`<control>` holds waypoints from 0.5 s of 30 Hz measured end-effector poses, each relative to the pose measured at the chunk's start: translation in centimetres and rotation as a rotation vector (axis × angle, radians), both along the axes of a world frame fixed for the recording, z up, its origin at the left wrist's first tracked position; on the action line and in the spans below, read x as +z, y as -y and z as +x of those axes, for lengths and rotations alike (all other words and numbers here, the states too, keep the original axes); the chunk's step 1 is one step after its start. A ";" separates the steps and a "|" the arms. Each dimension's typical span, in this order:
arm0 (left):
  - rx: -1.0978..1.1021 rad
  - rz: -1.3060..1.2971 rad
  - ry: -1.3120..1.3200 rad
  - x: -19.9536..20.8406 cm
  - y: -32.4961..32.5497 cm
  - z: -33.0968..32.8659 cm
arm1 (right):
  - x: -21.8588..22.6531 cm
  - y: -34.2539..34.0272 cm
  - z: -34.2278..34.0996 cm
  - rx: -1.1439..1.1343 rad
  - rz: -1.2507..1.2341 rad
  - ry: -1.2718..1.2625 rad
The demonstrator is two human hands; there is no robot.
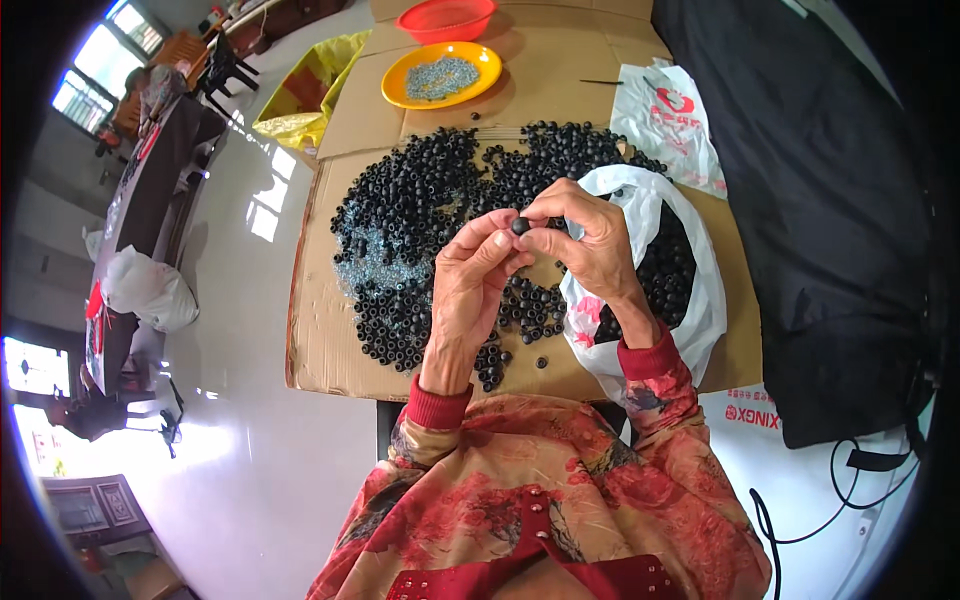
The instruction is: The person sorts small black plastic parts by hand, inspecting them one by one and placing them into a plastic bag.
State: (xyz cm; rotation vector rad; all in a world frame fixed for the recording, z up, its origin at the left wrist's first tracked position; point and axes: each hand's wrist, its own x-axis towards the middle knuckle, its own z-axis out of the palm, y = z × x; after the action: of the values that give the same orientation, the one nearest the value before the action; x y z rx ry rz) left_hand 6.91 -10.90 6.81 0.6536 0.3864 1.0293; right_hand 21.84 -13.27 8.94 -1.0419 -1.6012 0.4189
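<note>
Between the fingertips of both hands is a small round black cap-like piece (520, 226), held above the table. My left hand (474, 262) pinches it from the left, and my right hand (590, 235) grips it from the right with thumb and forefinger. Beneath and beyond the hands spread many small black ring-shaped pieces (410, 190) and round ones. Small clear bluish pieces (375, 262) lie among them on the left. Under my right wrist stands an open white plastic bag (708, 290) filled with black pieces.
The cardboard-covered table (325, 350) also holds a yellow plate (395, 88) of clear pieces, a red basin (447, 20) and a flat white bag (650, 110). Black cloth (800, 200) hangs along the right. A yellow sack (310, 90) stands left; another person (160, 95) sits farther off.
</note>
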 end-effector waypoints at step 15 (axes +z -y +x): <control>-0.105 -0.225 0.241 -1.5 -0.2 0.8 | -0.1 -1.0 0.1 0.004 0.234 0.275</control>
State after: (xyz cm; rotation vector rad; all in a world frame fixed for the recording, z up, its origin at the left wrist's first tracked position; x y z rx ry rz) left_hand 7.73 -10.73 5.29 0.3392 0.2497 0.9356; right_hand 21.97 -12.24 8.79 -0.9464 -1.8461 0.0882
